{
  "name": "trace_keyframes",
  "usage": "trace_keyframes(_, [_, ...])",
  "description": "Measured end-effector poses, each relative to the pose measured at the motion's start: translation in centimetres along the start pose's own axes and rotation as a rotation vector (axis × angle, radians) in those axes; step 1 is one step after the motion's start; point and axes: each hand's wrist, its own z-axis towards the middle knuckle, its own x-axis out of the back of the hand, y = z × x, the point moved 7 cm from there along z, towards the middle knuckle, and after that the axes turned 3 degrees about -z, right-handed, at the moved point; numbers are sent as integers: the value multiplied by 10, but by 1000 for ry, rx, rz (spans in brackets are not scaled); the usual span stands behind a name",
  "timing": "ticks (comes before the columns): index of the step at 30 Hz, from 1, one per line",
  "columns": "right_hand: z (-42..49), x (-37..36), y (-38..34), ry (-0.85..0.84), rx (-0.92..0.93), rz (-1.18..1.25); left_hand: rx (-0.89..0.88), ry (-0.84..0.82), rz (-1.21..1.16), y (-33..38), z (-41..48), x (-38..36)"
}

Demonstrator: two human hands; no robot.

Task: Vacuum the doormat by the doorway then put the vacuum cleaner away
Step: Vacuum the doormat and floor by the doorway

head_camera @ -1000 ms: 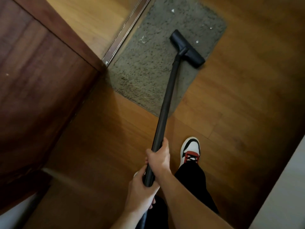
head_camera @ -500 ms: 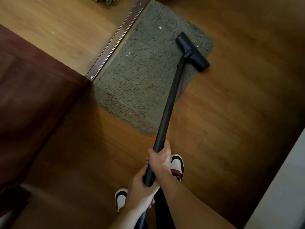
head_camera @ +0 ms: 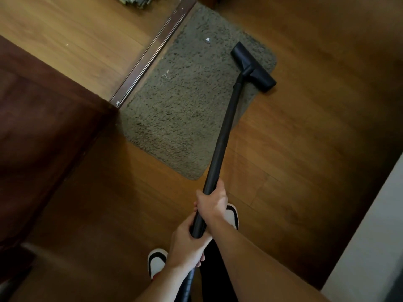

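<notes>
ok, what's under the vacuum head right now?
The vacuum head sits on the doormat's right edge, one end over the wood floor. Anything directly beneath it is covered. Two white scraps lie uncovered further left on the mat.

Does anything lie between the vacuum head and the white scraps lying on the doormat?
Nothing visible: only bare doormat separates the vacuum head from the far scrap and the nearer scrap by the threshold strip.
</notes>
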Motion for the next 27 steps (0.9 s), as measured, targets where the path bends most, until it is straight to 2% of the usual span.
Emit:
trace_keyframes(6, [-28, -24, 20, -29, -22, -35, -57, 5, 24, -17, -24, 22])
trace_keyframes(15, [-83, -76, 56, -41, -60, -13, -50, 22, 80, -70, -58, 82])
trace_keyframes(27, [-125, -115, 80, -73, -67, -80, 111, 3, 42, -103, -91, 119])
